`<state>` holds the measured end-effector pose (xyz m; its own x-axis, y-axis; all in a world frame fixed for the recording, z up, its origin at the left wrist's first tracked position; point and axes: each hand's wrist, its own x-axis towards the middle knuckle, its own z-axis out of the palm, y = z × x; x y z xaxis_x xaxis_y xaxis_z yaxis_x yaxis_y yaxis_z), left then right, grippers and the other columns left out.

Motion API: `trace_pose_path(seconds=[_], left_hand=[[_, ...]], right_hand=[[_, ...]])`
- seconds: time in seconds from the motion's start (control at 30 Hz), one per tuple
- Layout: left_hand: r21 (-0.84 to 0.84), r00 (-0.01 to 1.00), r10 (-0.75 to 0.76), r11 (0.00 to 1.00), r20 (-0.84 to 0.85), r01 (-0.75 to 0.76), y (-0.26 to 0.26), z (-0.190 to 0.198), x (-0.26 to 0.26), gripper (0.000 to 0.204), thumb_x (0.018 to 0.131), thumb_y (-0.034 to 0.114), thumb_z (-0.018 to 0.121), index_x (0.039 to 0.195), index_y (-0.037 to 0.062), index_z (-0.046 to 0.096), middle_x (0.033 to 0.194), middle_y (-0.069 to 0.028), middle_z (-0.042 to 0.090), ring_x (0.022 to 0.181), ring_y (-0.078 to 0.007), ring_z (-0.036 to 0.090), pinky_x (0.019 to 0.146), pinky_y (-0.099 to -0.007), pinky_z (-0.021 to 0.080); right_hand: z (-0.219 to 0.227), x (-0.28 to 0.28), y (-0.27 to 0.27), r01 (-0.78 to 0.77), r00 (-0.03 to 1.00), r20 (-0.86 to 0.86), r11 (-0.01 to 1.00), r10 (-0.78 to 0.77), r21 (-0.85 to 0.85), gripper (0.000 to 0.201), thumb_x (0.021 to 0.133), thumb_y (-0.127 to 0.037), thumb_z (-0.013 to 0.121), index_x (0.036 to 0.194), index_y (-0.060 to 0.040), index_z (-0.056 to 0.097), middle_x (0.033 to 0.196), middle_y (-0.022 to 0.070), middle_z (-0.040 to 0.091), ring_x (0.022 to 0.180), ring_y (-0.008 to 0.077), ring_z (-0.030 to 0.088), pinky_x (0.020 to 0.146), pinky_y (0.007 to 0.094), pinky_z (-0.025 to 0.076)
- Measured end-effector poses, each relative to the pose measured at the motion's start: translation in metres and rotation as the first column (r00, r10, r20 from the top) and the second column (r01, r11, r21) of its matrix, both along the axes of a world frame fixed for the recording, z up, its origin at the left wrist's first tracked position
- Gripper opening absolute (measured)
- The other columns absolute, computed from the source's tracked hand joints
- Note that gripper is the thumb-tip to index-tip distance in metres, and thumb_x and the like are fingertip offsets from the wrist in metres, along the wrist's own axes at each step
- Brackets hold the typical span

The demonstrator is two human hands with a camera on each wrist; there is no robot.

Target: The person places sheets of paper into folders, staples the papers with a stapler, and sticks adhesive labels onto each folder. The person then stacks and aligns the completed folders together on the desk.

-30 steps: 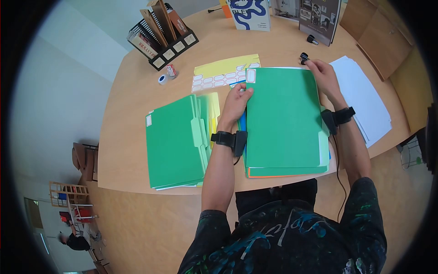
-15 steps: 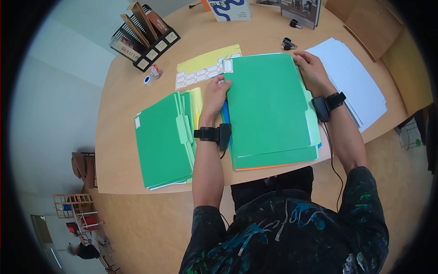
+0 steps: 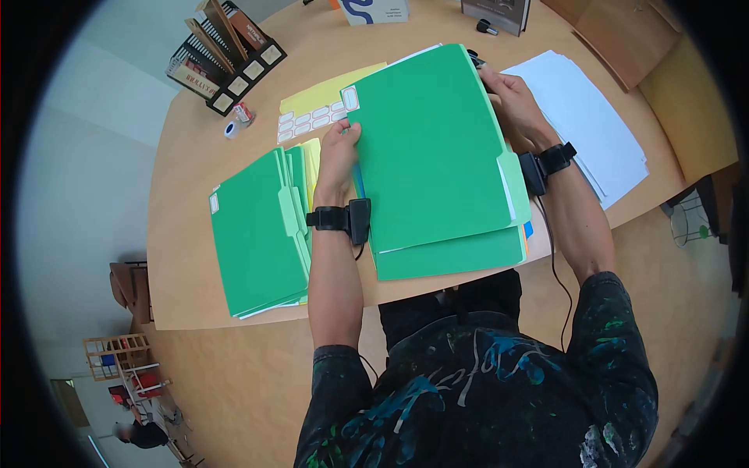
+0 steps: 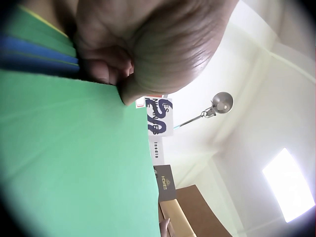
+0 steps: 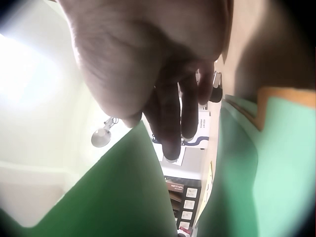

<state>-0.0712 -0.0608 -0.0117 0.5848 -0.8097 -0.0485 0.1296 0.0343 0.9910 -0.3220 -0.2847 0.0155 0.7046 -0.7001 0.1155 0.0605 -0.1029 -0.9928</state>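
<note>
A green file folder with a white label at its top left corner is tilted up off a stack in the head view. Its left edge, just below the label, is pinched by my left hand. My right hand grips the top right edge, thumb in front and fingers behind, as the right wrist view shows. Under it lies another green folder, with blue and orange edges peeking out. In the left wrist view, blue folders show below the lifted one.
More green folders are piled at the left. Behind are a yellow label sheet, a tape roll, a small box and a book rack. White papers lie right, with a black clip beyond.
Both hands have raised the green folder, its top tilting up and its lower edge shifting to bare more of the folder beneath. The head view has also moved.
</note>
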Motion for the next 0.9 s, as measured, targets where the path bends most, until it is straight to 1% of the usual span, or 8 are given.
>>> trace_pose_path(seconds=[0.17,0.23,0.37,0.43,0.57,0.7,0.77,0.9], left_hand=[[0.004,1.0,0.021,1.0,0.004,-0.021,0.0,0.002,-0.002,0.017,0.105,0.02,0.056,0.114,0.0052,0.059,0.08,0.0059,0.061,0.056,-0.0001,0.044,0.05,-0.0183,0.033],[0.038,1.0,0.019,0.999,0.006,-0.019,-0.001,0.003,0.001,0.024,0.103,0.019,0.059,0.12,0.0022,0.057,0.085,0.0023,0.064,0.062,-0.0035,0.054,0.056,-0.0199,0.043],[-0.046,0.983,0.116,0.993,0.146,-0.11,0.008,0.049,-0.026,0.032,0.101,0.018,0.062,0.126,-0.001,0.056,0.092,-0.0024,0.068,0.075,-0.0104,0.064,0.069,-0.0241,0.052],[-0.15,0.977,0.127,0.983,0.169,-0.102,0.021,0.079,-0.028,0.038,0.1,0.016,0.064,0.131,-0.002,0.053,0.104,-0.0075,0.069,0.092,-0.0158,0.067,0.082,-0.0294,0.054],[-0.349,0.933,0.319,0.904,0.164,-0.247,0.067,0.136,0.001,0.038,0.099,0.015,0.065,0.131,-0.001,0.054,0.113,-0.0086,0.067,0.103,-0.0166,0.065,0.086,-0.031,0.053],[-0.394,0.861,0.501,0.811,0.089,-0.432,0.131,0.161,0.055,0.04,0.1,0.016,0.065,0.135,-0.0006,0.056,0.117,-0.0086,0.066,0.105,-0.0182,0.065,0.089,-0.0336,0.053],[-0.327,0.67,0.698,0.713,0.252,-0.62,0.162,0.153,0.09,0.05,0.095,0.018,0.072,0.139,0.0003,0.057,0.118,-0.0111,0.069,0.102,-0.0197,0.067,0.087,-0.0323,0.054],[-0.092,0.653,0.654,0.73,0.381,-0.677,0.23,0.1,0.163,0.049,0.095,0.019,0.072,0.138,-0.0007,0.059,0.122,-0.013,0.069,0.103,-0.0197,0.068,0.085,-0.0325,0.055]], right_hand=[[-0.004,-0.003,0.003,-0.074,0.997,-0.027,0.995,0.072,-0.068,0.03,0.099,-0.033,0.068,0.102,-0.0036,0.073,0.089,-0.0027,0.068,0.082,0.0044,0.059,0.078,0.0215,0.047],[-0.009,0.0,0.003,-0.061,0.998,0.006,0.997,0.06,0.046,0.029,0.099,-0.034,0.068,0.096,-0.0053,0.072,0.084,-0.005,0.065,0.078,0.0041,0.057,0.075,0.0221,0.046],[-0.01,0.004,0.005,-0.027,0.996,0.092,0.994,0.018,0.104,0.029,0.099,-0.034,0.067,0.098,-0.0053,0.072,0.08,-0.0051,0.063,0.076,0.0046,0.057,0.074,0.0222,0.046],[-0.013,0.004,0.0,-0.028,0.987,0.163,0.981,-0.004,0.191,0.03,0.101,-0.034,0.066,0.101,-0.0045,0.072,0.079,-0.0045,0.063,0.075,0.0048,0.057,0.075,0.0219,0.046],[-0.02,0.009,-0.003,-0.03,0.997,0.076,0.984,0.017,0.178,0.03,0.102,-0.032,0.063,0.106,-0.0034,0.072,0.081,-0.003,0.066,0.077,0.0051,0.058,0.077,0.0225,0.046],[-0.027,0.01,-0.007,0.039,0.999,-0.005,0.998,-0.039,-0.049,0.029,0.1,-0.03,0.066,0.107,-0.0029,0.072,0.089,0.001,0.069,0.085,0.0093,0.062,0.081,0.0248,0.049],[-0.023,0.009,-0.003,0.059,0.993,-0.094,0.986,-0.074,-0.155,0.027,0.098,-0.026,0.068,0.11,-0.0014,0.07,0.092,0.0035,0.07,0.088,0.011,0.063,0.082,0.0256,0.05],[-0.011,0.005,0.006,0.009,0.947,-0.3,0.944,-0.114,-0.328,0.03,0.093,-0.021,0.074,0.115,-0.0006,0.069,0.107,0.0088,0.068,0.101,0.0181,0.062,0.09,0.0317,0.05]])
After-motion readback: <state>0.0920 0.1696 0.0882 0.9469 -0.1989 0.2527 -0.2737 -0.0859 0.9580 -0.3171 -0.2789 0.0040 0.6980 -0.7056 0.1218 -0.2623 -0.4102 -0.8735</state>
